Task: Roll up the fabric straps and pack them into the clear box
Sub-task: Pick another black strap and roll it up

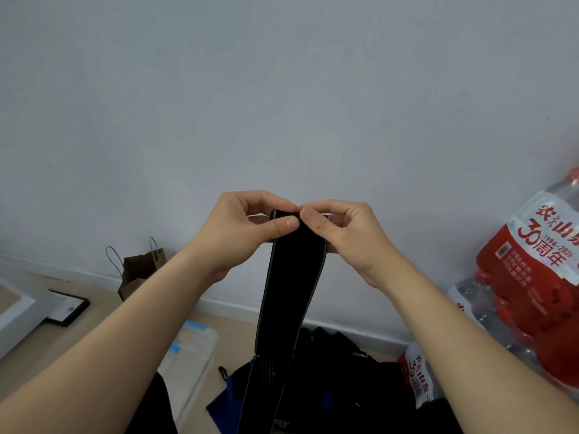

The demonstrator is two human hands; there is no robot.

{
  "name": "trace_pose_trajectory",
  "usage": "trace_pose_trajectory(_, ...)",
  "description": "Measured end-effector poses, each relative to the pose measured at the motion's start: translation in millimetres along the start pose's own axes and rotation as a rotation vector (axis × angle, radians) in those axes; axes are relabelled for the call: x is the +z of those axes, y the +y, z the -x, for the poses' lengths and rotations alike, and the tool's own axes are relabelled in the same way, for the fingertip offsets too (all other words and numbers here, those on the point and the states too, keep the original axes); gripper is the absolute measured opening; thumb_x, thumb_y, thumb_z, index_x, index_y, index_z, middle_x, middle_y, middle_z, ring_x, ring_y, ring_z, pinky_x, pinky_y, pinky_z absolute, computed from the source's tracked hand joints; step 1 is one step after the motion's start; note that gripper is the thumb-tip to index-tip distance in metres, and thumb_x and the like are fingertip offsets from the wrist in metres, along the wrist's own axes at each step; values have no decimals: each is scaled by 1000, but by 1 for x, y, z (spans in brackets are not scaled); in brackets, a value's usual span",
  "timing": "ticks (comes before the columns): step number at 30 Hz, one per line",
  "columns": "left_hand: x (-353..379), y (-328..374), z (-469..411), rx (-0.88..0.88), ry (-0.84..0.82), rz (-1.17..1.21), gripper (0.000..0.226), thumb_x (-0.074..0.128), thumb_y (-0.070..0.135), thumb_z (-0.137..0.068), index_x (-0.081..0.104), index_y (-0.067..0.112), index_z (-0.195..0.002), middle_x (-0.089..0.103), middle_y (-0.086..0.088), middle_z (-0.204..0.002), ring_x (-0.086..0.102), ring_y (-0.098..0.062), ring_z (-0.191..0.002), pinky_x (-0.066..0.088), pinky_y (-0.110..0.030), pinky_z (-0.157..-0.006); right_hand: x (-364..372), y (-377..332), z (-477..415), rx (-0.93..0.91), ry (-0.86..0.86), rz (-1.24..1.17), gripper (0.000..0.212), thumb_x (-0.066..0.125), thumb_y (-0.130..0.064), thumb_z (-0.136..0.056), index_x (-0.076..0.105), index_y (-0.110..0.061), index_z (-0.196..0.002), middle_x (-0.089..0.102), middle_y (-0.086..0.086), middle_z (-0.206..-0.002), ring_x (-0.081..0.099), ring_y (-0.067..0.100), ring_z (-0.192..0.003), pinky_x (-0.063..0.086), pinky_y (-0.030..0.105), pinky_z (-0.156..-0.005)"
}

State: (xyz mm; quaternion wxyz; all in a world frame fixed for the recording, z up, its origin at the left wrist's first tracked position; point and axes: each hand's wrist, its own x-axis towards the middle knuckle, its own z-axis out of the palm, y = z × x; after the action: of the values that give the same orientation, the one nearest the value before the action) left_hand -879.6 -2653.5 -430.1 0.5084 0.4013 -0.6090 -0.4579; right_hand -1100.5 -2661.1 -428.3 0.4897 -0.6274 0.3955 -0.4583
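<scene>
A long black fabric strap [291, 283] with thin pale edges hangs down in front of the wall. My left hand [241, 230] and my right hand [341, 233] both pinch its top end, thumbs touching, with the end folded over between the fingers. The strap's lower part drops into a heap of black and blue straps [329, 380] on the floor. The clear box [191, 355], with blue clips on its lid, lies on the floor at lower left, partly behind my left forearm.
Shrink-wrapped packs of red-labelled water bottles [532, 283] are stacked at the right. A brown paper bag [138, 274] stands against the wall at left, beside a black-framed picture [67, 306] and a white board [15, 314] on the floor.
</scene>
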Motion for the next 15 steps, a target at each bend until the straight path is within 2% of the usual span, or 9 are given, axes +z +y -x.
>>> trace_pose_trajectory(2,2,0,0,-4,24,16,19,90,13,-85,84,21,-102,80,-10,-100,80,-26,-93,64,-33,-88,-1,1,0,-28,11,55,18,81,-28,-96,84,-18,-111,84,9,-100,82,27,-97,67,42,-87)
trace_pose_trajectory(5,5,3,1,-71,-58,73,17,82,25,-96,82,15,-109,82,-14,-106,81,-29,-98,64,-34,-82,-1,0,-1,-93,98,36,15,84,-15,-93,84,-17,-108,84,6,-97,82,23,-95,65,31,-85)
trace_pose_trajectory(8,8,4,2,-107,-145,12,34,66,42,-106,81,11,-111,82,-15,-104,81,-31,-97,66,-38,-81,-1,0,-1,-117,116,71,20,88,-8,-89,84,-19,-105,84,2,-97,82,20,-93,64,27,-86)
trace_pose_trajectory(11,10,1,1,-44,-103,-36,20,66,25,-108,81,13,-113,83,-12,-103,81,-27,-98,66,-35,-84,-2,2,1,-112,88,92,20,89,-6,-87,84,-20,-102,84,2,-99,81,19,-96,64,29,-90)
trace_pose_trajectory(13,9,1,0,1,-78,-49,16,69,12,-105,81,17,-114,83,-7,-104,81,-22,-99,62,-25,-80,-1,2,0,-75,81,19,11,85,-18,-93,83,-18,-104,83,7,-102,81,25,-99,64,37,-92)
trace_pose_trajectory(15,8,-1,0,37,-49,-57,20,71,7,-102,81,19,-114,84,-5,-104,81,-21,-99,61,-22,-82,-2,0,0,-18,89,9,18,78,-33,-100,82,-17,-108,83,11,-100,81,29,-96,65,41,-82)
